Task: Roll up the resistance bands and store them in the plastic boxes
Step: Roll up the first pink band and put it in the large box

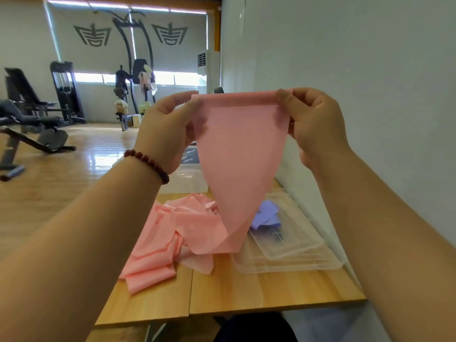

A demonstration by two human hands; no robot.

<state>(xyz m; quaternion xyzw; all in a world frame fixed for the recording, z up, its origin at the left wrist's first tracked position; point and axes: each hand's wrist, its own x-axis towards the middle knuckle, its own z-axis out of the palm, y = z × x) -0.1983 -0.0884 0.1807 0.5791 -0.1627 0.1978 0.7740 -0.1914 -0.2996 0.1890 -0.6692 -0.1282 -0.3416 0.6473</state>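
1. Pink resistance band point(240, 154) hangs between both hands, held up at chest height. Its top edge is stretched flat, and the rest drops to a loose heap on the wooden table point(246, 292), just left of the near plastic box point(296, 265).
2. I have the left hand point(167, 129) pinching the top left corner, thumb in front and fingers behind. The right hand point(313, 124) pinches the top right corner the same way. Both are closed on the band.
3. I judge this to be the start of the roll. The top edge looks folded over by about one narrow turn, and nothing is in a box as a finished roll yet.
4. The next move calls for turning that edge over evenly with both thumbs. The two corners must stay level so the roll does not go cone-shaped, and slack has to feed up from the heap.
5. A purple band point(267, 214) lies in the near box, partly hidden behind the pink one. I cannot tell whether it is rolled.
6. The near box may be a lid on a tray or two stacked trays, and I cannot say which. A second clear box point(185, 178) farther back is mostly covered by the left wrist and the band.
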